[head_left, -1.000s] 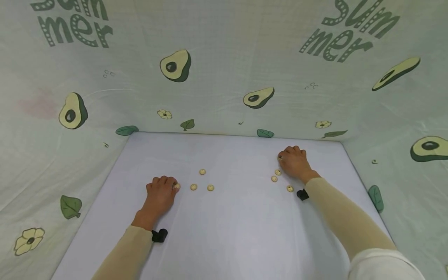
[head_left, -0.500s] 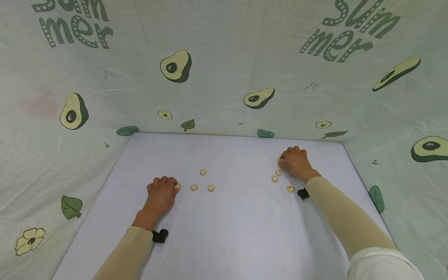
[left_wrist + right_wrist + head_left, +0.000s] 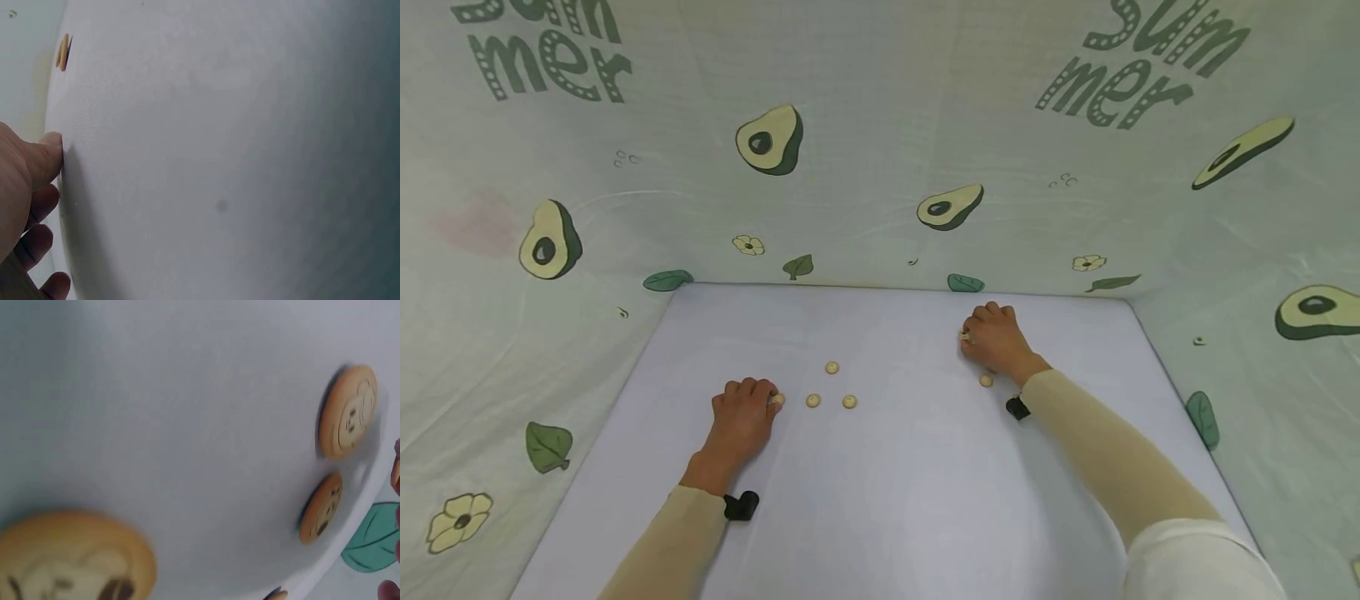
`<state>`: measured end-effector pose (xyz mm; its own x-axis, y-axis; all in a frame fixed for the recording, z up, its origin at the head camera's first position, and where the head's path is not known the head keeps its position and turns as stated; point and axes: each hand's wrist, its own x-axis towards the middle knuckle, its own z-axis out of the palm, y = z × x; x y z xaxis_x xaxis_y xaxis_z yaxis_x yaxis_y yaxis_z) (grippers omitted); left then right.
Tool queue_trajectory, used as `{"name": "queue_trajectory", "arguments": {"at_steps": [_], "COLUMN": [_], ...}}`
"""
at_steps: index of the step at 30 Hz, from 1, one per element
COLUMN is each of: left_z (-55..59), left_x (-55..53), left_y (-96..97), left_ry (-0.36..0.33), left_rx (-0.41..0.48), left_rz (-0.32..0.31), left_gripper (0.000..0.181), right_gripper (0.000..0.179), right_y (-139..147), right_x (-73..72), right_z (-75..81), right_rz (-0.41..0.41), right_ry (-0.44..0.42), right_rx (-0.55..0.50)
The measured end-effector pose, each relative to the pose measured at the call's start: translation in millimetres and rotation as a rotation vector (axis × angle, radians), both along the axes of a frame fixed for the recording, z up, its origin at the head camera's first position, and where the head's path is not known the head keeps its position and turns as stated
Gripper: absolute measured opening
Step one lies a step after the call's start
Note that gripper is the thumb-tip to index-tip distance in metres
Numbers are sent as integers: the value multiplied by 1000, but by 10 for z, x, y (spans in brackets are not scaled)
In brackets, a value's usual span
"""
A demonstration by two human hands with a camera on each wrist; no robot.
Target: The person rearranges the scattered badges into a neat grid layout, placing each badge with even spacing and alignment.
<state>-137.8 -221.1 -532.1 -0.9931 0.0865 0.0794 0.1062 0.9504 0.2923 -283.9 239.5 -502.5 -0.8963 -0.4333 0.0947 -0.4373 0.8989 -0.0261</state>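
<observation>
In the head view my left hand (image 3: 742,421) rests low over the white table, its thumb and index finger pinching a small round tan cookie (image 3: 778,400). My right hand (image 3: 997,337), farther back on the right, pinches another cookie (image 3: 965,337) at its fingertips. Just below the right hand lies a loose cookie (image 3: 986,380); the hand and wrist hide most of the others there. The right wrist view shows cookies with printed faces, one close up (image 3: 75,559) and one farther off (image 3: 349,411). Only the left hand's thumb (image 3: 49,156) and some fingertips show in the left wrist view.
Between the hands lie three more cookies, one farther back (image 3: 832,367), one nearer the left hand (image 3: 813,401) and one to its right (image 3: 849,402). A cloth (image 3: 865,150) printed with avocados and leaves walls the white table (image 3: 880,500) at the back and sides.
My right hand has moved left with its cookie, now passing above the loose ones on that side and covering some. The left hand stays in place, still pinching its cookie.
</observation>
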Motion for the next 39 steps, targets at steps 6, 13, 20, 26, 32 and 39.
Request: {"name": "queue_trajectory", "arguments": {"at_steps": [6, 13, 20, 26, 32, 39], "left_z": [12, 46, 57, 17, 25, 64], "left_x": [8, 13, 10, 8, 28, 34], "left_y": [12, 31, 29, 8, -1, -1], "left_ry": [-8, -14, -16, -2, 12, 30], "left_rx": [8, 11, 13, 8, 5, -46], "left_rz": [8, 17, 20, 18, 17, -2], "left_gripper": [21, 21, 21, 21, 22, 28], "right_gripper": [24, 29, 31, 28, 27, 32], "right_y": [-90, -87, -70, -79, -96, -78], "right_x": [-8, -9, 9, 7, 11, 14], "right_z": [-37, -52, -58, -79, -84, -99], "right_rz": [-19, -21, -30, -23, -21, -21], "right_ry": [-24, -51, -57, -39, -30, -15], "right_rx": [-2, 5, -1, -11, -7, 7]}}
